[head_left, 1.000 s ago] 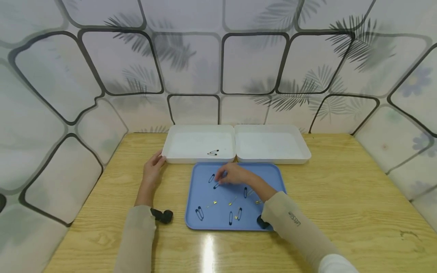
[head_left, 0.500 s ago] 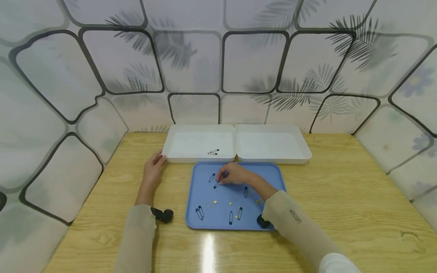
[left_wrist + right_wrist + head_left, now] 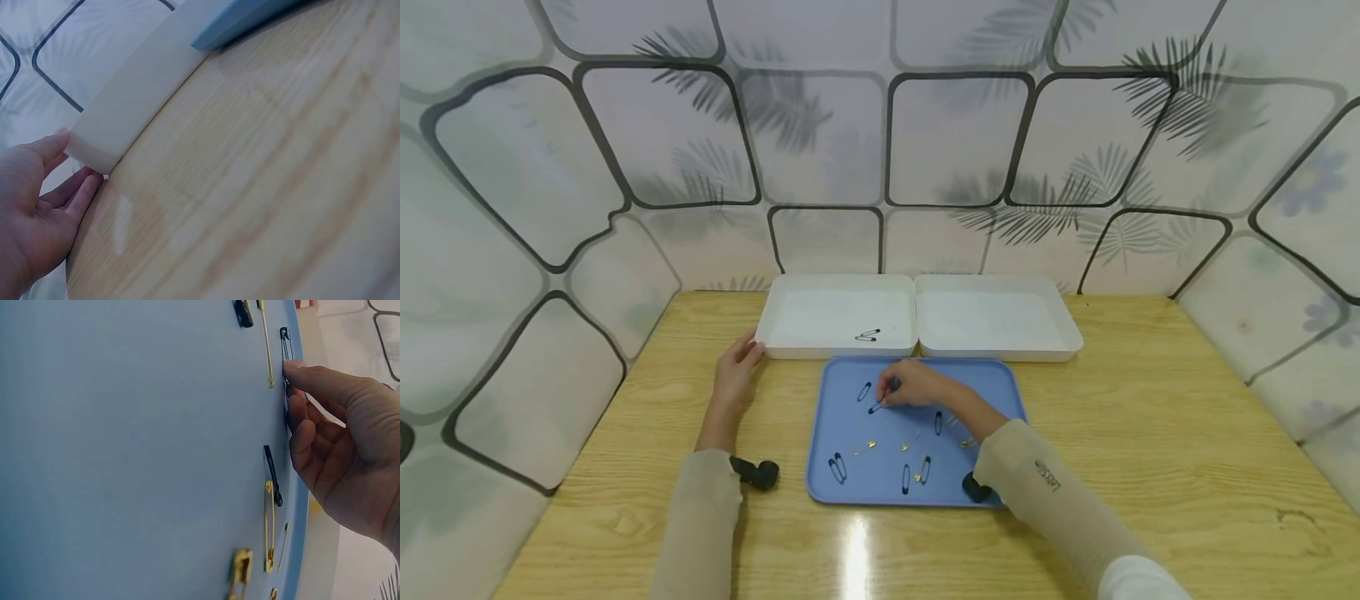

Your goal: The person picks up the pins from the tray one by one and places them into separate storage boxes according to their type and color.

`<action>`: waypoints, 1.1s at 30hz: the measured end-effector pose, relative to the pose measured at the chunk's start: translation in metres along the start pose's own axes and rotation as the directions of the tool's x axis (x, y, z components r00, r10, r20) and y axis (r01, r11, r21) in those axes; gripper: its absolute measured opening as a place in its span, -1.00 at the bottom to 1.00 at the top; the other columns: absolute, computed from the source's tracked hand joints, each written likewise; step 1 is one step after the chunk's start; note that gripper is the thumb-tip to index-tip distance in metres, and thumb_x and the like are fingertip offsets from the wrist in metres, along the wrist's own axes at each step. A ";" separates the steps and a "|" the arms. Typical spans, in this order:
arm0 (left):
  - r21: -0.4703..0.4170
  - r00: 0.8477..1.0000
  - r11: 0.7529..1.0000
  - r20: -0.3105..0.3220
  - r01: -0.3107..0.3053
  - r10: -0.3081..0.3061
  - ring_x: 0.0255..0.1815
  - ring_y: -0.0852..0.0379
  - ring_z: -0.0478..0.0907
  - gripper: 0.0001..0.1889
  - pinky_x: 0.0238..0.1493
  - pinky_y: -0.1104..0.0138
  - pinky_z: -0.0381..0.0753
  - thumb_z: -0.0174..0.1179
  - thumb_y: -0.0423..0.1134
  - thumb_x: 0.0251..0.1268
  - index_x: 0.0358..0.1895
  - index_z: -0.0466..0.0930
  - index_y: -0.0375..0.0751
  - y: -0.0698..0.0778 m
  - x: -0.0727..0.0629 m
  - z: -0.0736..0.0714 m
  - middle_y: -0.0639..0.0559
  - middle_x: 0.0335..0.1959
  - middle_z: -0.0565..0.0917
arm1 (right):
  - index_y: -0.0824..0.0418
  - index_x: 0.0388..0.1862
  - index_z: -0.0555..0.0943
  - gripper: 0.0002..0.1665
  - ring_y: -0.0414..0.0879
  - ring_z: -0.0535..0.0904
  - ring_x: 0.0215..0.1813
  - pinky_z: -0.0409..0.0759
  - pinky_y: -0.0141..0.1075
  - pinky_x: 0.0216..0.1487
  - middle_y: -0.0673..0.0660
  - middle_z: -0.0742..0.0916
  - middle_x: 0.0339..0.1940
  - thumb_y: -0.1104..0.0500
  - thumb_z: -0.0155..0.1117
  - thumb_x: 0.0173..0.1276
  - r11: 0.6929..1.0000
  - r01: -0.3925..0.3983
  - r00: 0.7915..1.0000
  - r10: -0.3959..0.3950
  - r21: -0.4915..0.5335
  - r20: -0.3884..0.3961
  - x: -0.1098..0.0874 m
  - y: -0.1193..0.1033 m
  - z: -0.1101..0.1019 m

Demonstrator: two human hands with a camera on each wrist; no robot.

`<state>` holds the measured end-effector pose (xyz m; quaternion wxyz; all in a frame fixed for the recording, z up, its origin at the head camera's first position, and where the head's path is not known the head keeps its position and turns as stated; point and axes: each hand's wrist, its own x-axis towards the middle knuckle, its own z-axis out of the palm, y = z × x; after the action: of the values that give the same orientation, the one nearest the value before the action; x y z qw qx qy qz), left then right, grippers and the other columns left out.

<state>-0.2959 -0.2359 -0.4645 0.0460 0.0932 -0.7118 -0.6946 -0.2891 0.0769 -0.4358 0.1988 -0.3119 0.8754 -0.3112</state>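
My right hand (image 3: 916, 383) reaches over the blue tray (image 3: 842, 425) and pinches a black safety pin (image 3: 876, 408) between thumb and fingertips. In the right wrist view the head of this pin (image 3: 285, 334) sticks out past the thumb, close over the tray. Another black safety pin (image 3: 864, 392) lies just left of the fingers. My left hand (image 3: 733, 375) holds the near left corner of the left white tray (image 3: 812, 312), its thumb at the front wall. The left wrist view shows the fingers at the lower edge of the white tray (image 3: 131, 94).
Several black safety pins (image 3: 906, 479) and gold safety pins (image 3: 869, 445) lie scattered on the blue tray. A few black pins (image 3: 868, 336) lie in the left white tray. Beside it stands the right white tray (image 3: 1000, 317). A patterned curtain (image 3: 955, 142) rises behind the wooden table (image 3: 1150, 417).
The fingers of my right hand have shifted very slightly to the right at the black safety pin. My left hand stays at the white tray's corner.
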 end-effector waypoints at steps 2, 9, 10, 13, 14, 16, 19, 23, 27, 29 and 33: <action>0.014 1.000 1.000 0.006 0.004 -0.004 0.19 -0.09 0.31 -0.49 0.21 0.29 0.27 0.03 -0.22 0.38 0.35 0.22 -0.19 0.001 0.000 -0.001 -0.26 0.25 0.30 | 0.11 -0.40 0.61 -0.92 -0.20 0.48 -0.37 0.47 -0.40 -0.37 -0.11 0.62 -0.45 0.28 0.33 0.17 1.000 0.001 1.000 -0.001 0.007 0.001 0.000 0.001 0.000; 0.039 1.000 0.999 0.016 0.014 -0.015 0.20 -0.10 0.30 -0.48 0.22 0.29 0.26 0.02 -0.20 0.38 0.36 0.21 -0.19 0.002 0.001 -0.001 -0.26 0.27 0.29 | 0.13 -0.39 0.60 -0.94 -0.19 0.48 -0.45 0.47 -0.39 -0.46 -0.07 0.62 -0.46 0.28 0.30 0.20 0.998 0.006 1.000 -0.007 0.058 0.004 0.000 0.003 0.000; 0.037 1.000 0.999 0.015 0.017 -0.017 0.20 -0.10 0.31 -0.49 0.21 0.29 0.26 0.02 -0.20 0.38 0.36 0.21 -0.19 0.003 0.001 -0.001 -0.25 0.26 0.29 | 0.13 -0.38 0.60 -0.95 -0.19 0.48 -0.46 0.47 -0.38 -0.46 -0.06 0.61 -0.45 0.27 0.29 0.20 0.998 0.007 1.000 -0.007 0.066 0.002 0.000 0.003 0.000; 0.028 1.000 0.999 0.011 0.021 -0.022 0.19 -0.10 0.31 -0.49 0.21 0.30 0.27 0.02 -0.21 0.38 0.36 0.21 -0.19 0.003 0.002 0.000 -0.25 0.26 0.30 | 0.14 -0.37 0.59 -0.95 -0.18 0.50 -0.46 0.51 -0.37 -0.45 -0.05 0.61 -0.44 0.28 0.28 0.22 0.996 0.000 1.000 0.000 0.085 0.000 0.001 0.003 0.000; 0.025 1.000 0.999 0.011 0.022 -0.023 0.19 -0.10 0.31 -0.49 0.21 0.30 0.27 0.02 -0.22 0.38 0.36 0.21 -0.19 0.003 0.002 0.000 -0.25 0.26 0.30 | 0.14 -0.37 0.59 -0.95 -0.18 0.50 -0.45 0.51 -0.37 -0.44 -0.05 0.61 -0.43 0.28 0.27 0.22 0.996 -0.001 1.000 0.001 0.088 -0.001 0.001 0.003 -0.001; 0.027 1.000 0.999 0.012 0.022 -0.022 0.19 -0.10 0.31 -0.49 0.21 0.30 0.27 0.02 -0.22 0.38 0.36 0.21 -0.19 0.003 0.002 0.000 -0.25 0.26 0.30 | 0.13 -0.37 0.58 -0.94 -0.18 0.51 -0.43 0.53 -0.37 -0.43 -0.06 0.62 -0.41 0.28 0.27 0.22 0.997 -0.001 1.000 0.001 0.083 -0.002 0.001 0.003 -0.001; 0.029 1.000 0.999 0.016 0.022 -0.022 0.20 -0.10 0.31 -0.49 0.21 0.30 0.27 0.02 -0.21 0.38 0.36 0.21 -0.18 0.003 0.003 -0.001 -0.25 0.27 0.29 | 0.12 -0.36 0.60 -0.93 -0.18 0.51 -0.42 0.52 -0.36 -0.42 -0.07 0.62 -0.40 0.29 0.27 0.22 0.997 0.001 1.000 -0.001 0.071 0.002 0.001 0.002 -0.001; 0.026 1.000 0.999 0.017 0.022 -0.022 0.20 -0.10 0.30 -0.48 0.21 0.30 0.27 0.02 -0.21 0.38 0.36 0.20 -0.18 0.002 0.003 -0.001 -0.25 0.27 0.28 | 0.09 -0.33 0.63 -0.90 -0.18 0.51 -0.42 0.51 -0.36 -0.46 -0.10 0.63 -0.40 0.28 0.27 0.22 0.999 0.009 1.000 -0.009 0.043 -0.002 0.001 0.003 -0.002; 0.015 1.000 1.000 0.016 0.023 -0.023 0.21 -0.09 0.29 -0.48 0.21 0.31 0.27 0.02 -0.22 0.38 0.37 0.20 -0.18 0.002 0.002 0.000 -0.25 0.27 0.28 | 0.07 -0.31 0.67 -0.88 -0.18 0.51 -0.42 0.49 -0.36 -0.46 -0.11 0.65 -0.41 0.27 0.28 0.22 0.999 0.008 1.000 -0.007 0.031 -0.010 0.001 0.004 -0.001; 0.010 1.000 1.000 0.015 0.023 -0.023 0.22 -0.09 0.29 -0.48 0.21 0.32 0.27 0.02 -0.21 0.38 0.37 0.20 -0.18 0.002 0.002 0.000 -0.25 0.28 0.27 | 0.06 -0.30 0.68 -0.89 -0.18 0.51 -0.42 0.49 -0.36 -0.44 -0.11 0.65 -0.41 0.26 0.28 0.22 0.999 0.001 1.000 -0.001 0.035 -0.012 0.001 0.004 -0.001; -0.004 1.000 1.000 0.006 0.020 -0.020 0.21 -0.09 0.30 -0.49 0.21 0.31 0.27 0.03 -0.22 0.37 0.36 0.21 -0.19 0.001 0.001 0.001 -0.25 0.27 0.29 | 0.07 -0.28 0.69 -0.88 -0.18 0.51 -0.42 0.50 -0.37 -0.44 -0.09 0.66 -0.40 0.24 0.29 0.22 0.999 -0.012 1.000 0.012 0.050 -0.007 0.000 0.004 0.000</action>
<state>-0.2976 -0.2354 -0.4636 0.0371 0.0982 -0.7094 -0.6969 -0.2911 0.0797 -0.4384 0.2051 -0.3004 0.8700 -0.3330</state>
